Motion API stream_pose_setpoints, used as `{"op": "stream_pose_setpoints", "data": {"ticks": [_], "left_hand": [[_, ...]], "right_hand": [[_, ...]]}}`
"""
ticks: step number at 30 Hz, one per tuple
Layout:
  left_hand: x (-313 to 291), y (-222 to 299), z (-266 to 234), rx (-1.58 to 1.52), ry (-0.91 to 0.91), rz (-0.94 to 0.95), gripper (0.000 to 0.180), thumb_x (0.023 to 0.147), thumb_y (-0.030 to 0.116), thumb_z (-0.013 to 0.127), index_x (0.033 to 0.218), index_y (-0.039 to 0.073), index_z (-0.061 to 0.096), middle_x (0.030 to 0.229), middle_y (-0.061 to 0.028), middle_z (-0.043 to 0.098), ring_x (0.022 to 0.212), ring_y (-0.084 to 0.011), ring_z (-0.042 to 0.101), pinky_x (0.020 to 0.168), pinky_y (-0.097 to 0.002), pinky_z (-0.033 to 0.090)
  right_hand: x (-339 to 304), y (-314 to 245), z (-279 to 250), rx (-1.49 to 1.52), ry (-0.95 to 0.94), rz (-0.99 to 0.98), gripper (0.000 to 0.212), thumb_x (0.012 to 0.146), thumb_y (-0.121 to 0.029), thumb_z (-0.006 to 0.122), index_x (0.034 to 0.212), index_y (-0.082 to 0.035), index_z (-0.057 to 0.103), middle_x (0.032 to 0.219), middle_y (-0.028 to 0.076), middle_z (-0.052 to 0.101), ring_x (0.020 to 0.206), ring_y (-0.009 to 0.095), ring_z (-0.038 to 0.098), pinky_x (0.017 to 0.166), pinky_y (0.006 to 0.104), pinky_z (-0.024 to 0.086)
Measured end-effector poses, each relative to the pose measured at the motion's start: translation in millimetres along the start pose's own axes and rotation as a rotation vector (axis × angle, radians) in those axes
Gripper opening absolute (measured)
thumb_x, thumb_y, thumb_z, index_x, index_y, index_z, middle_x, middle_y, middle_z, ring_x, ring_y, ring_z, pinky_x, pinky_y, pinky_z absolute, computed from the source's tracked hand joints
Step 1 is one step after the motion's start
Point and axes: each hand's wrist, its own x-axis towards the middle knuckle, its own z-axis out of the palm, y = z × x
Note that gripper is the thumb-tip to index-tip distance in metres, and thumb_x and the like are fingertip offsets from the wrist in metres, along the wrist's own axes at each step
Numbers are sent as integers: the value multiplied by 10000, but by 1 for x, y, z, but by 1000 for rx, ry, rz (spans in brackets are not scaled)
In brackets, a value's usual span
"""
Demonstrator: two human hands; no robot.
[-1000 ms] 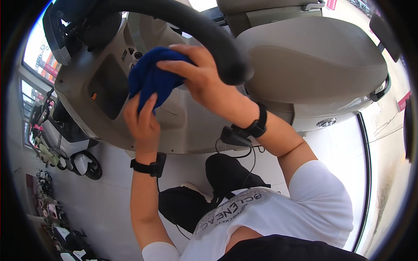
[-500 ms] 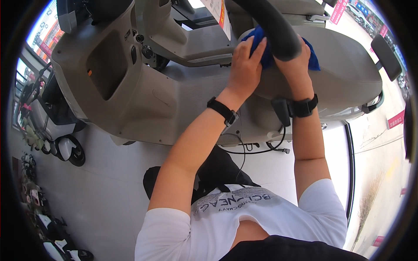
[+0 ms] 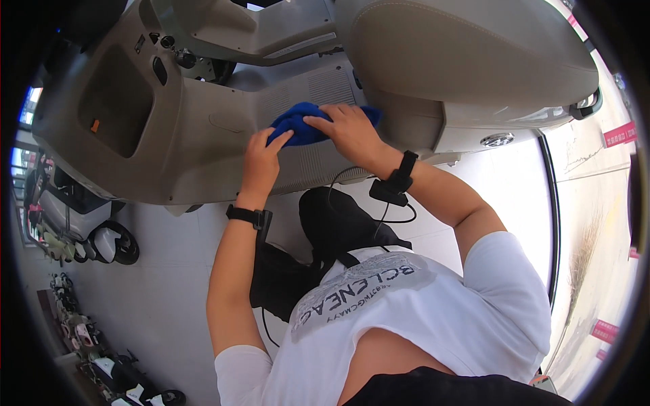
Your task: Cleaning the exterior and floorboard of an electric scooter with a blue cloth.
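Both of my hands grip a bunched blue cloth [image 3: 302, 120] above the ridged floorboard [image 3: 237, 108] of a beige scooter. My left hand [image 3: 261, 159] pinches the cloth's left end, thumb and fingers closed on it. Over the right part lies my right hand [image 3: 353, 132], its fingers curled round the fabric. A corner of the cloth sticks out beyond the right fingers. Whether the cloth's underside touches the floorboard, I cannot tell. The smooth seat [image 3: 467, 47] is to the right of my hands.
Left of the floorboard rises the scooter's front panel with an open pocket [image 3: 116, 101]. Another scooter [image 3: 88, 220] stands further left, and several more two-wheelers line the lower left. A thin black cable [image 3: 332, 193] hangs near my right wrist. Bright glass edges the right side.
My hands have brought the blue cloth from the seat down and left to the floorboard. My view has shifted, and the dark handlebar end has left the picture.
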Motion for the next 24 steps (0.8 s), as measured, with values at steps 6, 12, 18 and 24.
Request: {"op": "stream_pose_setpoints", "data": {"ticks": [6,12,18,24], "left_hand": [[-26,42,84,-124,-202,157,439,800,-53,543,1193,118,639,1152,-145,584,1092,-325,558,959,-417,471],[-52,31,141,-100,-305,31,499,835,-65,490,1292,120,567,1403,-140,455,1291,-329,442,1040,-413,420],[-78,-21,102,53,-463,-115,572,850,-57,492,1385,142,469,1488,-138,356,1359,-333,368,1067,-408,400],[-70,-8,116,55,-487,-126,599,841,-80,483,1401,129,448,1506,-158,317,1371,-336,347,1085,-422,368]], "right_hand": [[-106,35,-4,-73,-117,63,475,796,-50,603,1243,-211,611,1307,89,542,1216,288,495,973,431,407],[-137,32,36,-23,-208,227,617,798,-110,668,1375,-226,484,1374,121,493,1314,306,414,1072,466,352],[-89,21,100,99,-212,31,536,854,-100,593,1375,-168,486,1376,165,491,1314,338,427,1102,459,334],[-109,33,78,82,-248,124,546,830,-11,559,1349,-174,515,1392,134,494,1329,310,424,1104,427,346]]}}
